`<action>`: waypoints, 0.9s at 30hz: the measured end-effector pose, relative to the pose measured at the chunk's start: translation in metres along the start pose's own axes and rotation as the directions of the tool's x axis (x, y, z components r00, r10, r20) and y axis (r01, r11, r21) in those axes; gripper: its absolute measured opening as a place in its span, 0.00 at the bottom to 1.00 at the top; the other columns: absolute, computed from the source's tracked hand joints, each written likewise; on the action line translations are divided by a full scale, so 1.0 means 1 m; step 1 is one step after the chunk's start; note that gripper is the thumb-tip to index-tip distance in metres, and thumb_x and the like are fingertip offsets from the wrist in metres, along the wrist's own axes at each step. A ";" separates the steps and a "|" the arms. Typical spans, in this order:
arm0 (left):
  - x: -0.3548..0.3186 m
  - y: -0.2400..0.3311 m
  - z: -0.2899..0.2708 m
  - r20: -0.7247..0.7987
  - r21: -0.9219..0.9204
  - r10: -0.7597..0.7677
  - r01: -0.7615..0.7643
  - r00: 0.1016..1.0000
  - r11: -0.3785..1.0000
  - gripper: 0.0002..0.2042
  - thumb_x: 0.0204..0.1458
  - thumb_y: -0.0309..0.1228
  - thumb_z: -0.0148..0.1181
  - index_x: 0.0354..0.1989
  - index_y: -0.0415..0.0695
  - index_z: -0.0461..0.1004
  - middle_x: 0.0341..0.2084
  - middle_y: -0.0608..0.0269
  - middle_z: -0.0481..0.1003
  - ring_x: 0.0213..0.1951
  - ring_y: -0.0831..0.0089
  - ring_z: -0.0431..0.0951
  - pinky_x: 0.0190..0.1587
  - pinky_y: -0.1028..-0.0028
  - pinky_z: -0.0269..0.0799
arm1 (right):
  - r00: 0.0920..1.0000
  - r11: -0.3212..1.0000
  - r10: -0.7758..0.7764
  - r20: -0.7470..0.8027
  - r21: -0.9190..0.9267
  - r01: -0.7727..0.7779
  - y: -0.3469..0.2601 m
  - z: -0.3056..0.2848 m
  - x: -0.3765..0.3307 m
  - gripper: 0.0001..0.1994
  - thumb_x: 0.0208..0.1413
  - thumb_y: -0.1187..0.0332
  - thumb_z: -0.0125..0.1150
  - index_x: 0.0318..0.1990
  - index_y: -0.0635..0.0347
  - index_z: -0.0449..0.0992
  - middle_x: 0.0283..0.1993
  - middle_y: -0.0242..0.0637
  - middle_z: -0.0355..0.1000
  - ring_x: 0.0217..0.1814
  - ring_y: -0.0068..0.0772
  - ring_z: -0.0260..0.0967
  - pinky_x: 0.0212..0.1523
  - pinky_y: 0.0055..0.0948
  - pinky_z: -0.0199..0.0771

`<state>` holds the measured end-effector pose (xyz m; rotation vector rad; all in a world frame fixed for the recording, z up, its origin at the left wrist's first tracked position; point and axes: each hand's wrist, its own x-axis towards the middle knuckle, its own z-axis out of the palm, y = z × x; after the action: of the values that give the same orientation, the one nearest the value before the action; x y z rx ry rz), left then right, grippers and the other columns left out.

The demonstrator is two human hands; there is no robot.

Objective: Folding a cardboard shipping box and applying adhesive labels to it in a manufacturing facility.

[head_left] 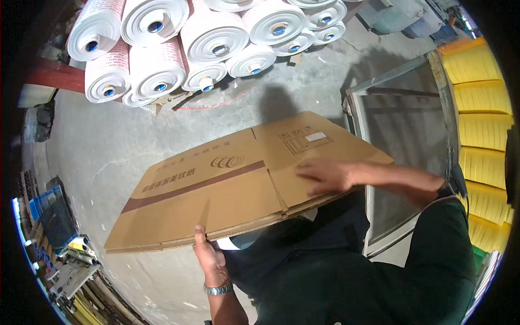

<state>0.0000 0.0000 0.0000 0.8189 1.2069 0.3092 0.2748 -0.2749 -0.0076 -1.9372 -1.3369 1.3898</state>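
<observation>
A flattened brown cardboard box (238,189), printed with dark markings and a brown stripe, spans the middle of the view in front of my body. My left hand (210,254) grips its near edge, thumb on top and the other fingers hidden beneath. Over the box's right part lies my right hand (325,176), slightly blurred, its fingers stretched out across the upper face. A small white label (316,137) is stuck on the far right panel. A metal-banded watch (218,290) circles my left wrist.
Large white rolls (216,40) are stacked on the concrete floor (124,135) at the far side. A metal frame (401,103) stands at the right, beside stacked yellow bundles (482,130). At the left are a dark blue bin (54,216) and long pieces of material.
</observation>
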 end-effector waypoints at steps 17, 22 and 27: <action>0.028 0.018 0.019 0.228 -0.023 0.146 -0.144 0.963 0.989 0.24 0.62 0.43 0.52 0.58 0.36 0.65 0.54 0.55 0.71 0.54 0.63 0.73 0.58 0.64 0.69 | 0.930 0.888 -0.153 -0.335 -0.459 -0.019 -0.046 -0.057 0.001 0.18 0.59 0.52 0.54 0.46 0.57 0.73 0.45 0.40 0.73 0.46 0.47 0.72 0.45 0.42 0.73; 0.035 0.051 0.048 0.256 -0.076 0.124 -0.107 0.959 0.991 0.23 0.59 0.42 0.57 0.52 0.32 0.69 0.47 0.54 0.74 0.47 0.68 0.76 0.47 0.72 0.74 | 0.812 0.761 -0.329 -0.482 -0.644 -0.074 -0.048 -0.099 0.020 0.14 0.56 0.55 0.57 0.36 0.57 0.72 0.36 0.41 0.71 0.41 0.45 0.73 0.42 0.41 0.74; 0.035 0.054 0.053 0.185 -0.035 0.116 -0.111 0.976 0.993 0.25 0.59 0.45 0.58 0.49 0.30 0.69 0.40 0.51 0.76 0.37 0.66 0.80 0.38 0.69 0.78 | 0.851 0.696 -0.317 -0.420 -0.712 -0.092 -0.055 -0.123 0.026 0.14 0.54 0.56 0.59 0.36 0.58 0.72 0.37 0.42 0.71 0.41 0.46 0.73 0.42 0.40 0.75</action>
<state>0.0722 0.0374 0.0194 0.8773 0.9811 0.3324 0.3590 -0.2031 0.0730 -2.3808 -1.8171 0.1721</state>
